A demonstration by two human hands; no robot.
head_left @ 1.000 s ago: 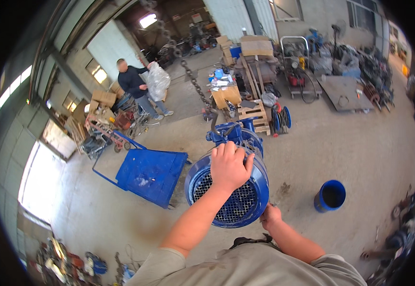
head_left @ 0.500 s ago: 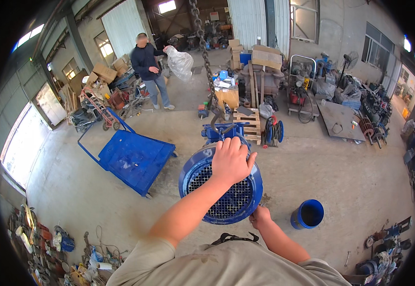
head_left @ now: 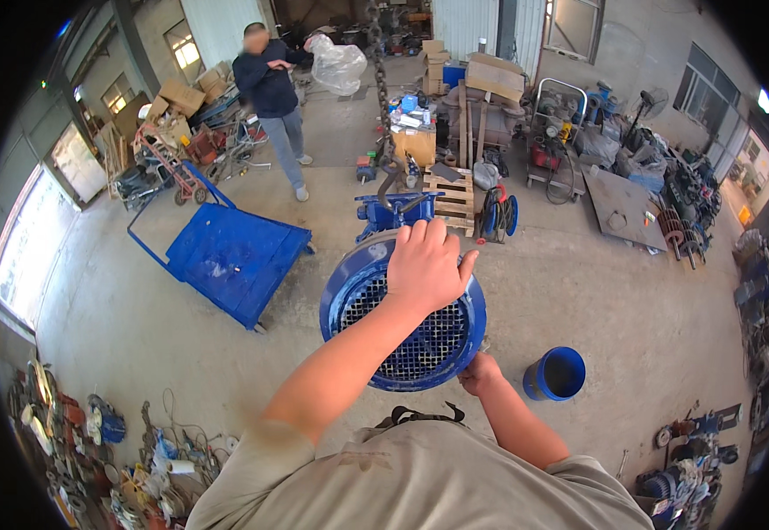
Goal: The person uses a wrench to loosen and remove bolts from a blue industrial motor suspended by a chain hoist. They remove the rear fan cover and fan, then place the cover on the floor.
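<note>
A blue electric motor (head_left: 409, 382) hangs from a hook (head_left: 391, 181) on a heavy chain (head_left: 379, 79), its round grille-covered end facing me. My left hand (head_left: 426, 268) reaches across the grille and is closed over the upper rim of the motor's cover, thumb out to the right. At the lower right edge of the same cover is my right hand (head_left: 480, 374), its fingers curled and partly hidden by the rim. What those fingers hold is too small to make out.
A blue flat cart (head_left: 239, 256) stands to the left, a blue bucket (head_left: 555, 374) to the right. Further off, a person (head_left: 270, 88) holds a clear plastic bag (head_left: 338, 67). Behind the motor are a wooden pallet (head_left: 452, 196) and a cable reel (head_left: 497, 215). Machine parts line both sides.
The person in the background has stepped a little nearer, bag still in hand. My view has tilted and shifted slightly. Both my hands keep their places on the motor.
</note>
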